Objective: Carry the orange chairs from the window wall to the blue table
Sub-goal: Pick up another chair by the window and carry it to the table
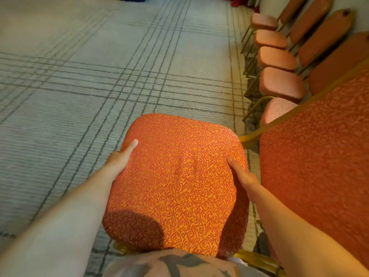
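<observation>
1. While both hands clasp its seat edges, thumbs on top and fingers hidden underneath, the orange chair (175, 176) sits between the left hand (119, 158) and the right hand (243, 176); this looks like the carrying step.
2. The next move probably calls for a steady lift and a turn away from the row of chairs (277, 56) beyond the right hand.
3. Grey lined carpet (79, 76) stretches ahead of the left hand.

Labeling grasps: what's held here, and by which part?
An orange chair, by its seat: left hand grips the left edge, right hand the right edge, thumbs on top.
</observation>
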`<state>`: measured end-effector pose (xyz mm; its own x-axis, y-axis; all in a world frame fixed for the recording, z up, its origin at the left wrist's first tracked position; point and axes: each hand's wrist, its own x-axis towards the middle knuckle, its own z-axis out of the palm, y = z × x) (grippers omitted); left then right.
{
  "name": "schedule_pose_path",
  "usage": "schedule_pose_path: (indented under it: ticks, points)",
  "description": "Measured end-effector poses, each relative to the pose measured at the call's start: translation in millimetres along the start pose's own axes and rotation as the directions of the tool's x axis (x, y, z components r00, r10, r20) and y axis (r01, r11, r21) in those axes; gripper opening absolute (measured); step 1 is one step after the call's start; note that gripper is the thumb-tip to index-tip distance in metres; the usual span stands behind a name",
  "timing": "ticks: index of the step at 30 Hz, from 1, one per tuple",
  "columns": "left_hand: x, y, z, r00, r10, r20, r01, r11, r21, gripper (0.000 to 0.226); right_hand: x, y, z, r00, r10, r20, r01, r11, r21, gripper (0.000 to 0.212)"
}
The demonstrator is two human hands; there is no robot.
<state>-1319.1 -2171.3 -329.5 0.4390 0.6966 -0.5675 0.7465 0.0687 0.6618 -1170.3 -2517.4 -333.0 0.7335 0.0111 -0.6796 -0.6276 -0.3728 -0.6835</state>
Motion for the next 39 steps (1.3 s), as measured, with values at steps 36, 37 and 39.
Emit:
schedule_pose_path:
  ticks: [36,37,39]
  points:
    - [345,281,-50,0.993,0.11,0.033,-0.11,0.994,0.0,0.093,260,-308,176,1.0,-0.026,0.0,0.026,1.0,0.01,0.118]
    - [360,296,-48,0.993,0.108,0.037,-0.108,0.994,-0.002,0.095,261,-329,181,0.999,-0.053,-0.004,0.053,0.999,0.008,0.112]
    - [388,321,-39,0.994,0.089,0.056,-0.09,0.996,0.007,0.098,277,-361,188,0.998,-0.063,0.01,0.063,0.998,-0.008,0.089]
